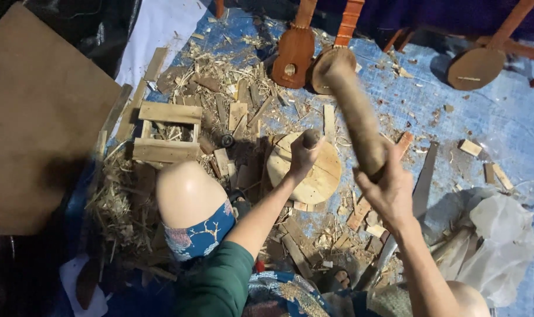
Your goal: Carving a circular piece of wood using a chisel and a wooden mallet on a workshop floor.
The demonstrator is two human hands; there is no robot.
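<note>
Over the round wooden piece (314, 173), right hand (390, 191) raises mallet (355, 111).

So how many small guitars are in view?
3: one top centre, one right beside it behind the mallet, one top right. More may lie beyond the frame.

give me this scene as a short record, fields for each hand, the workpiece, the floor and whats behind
left hand: grips a short upright tool handle set on the round wooden piece
right hand: holds a raised wooden mallet
floor: blue tarp strewn with shavings and wood offcuts
left of work: small wooden frame
behind: small unfinished stringed instruments
</note>
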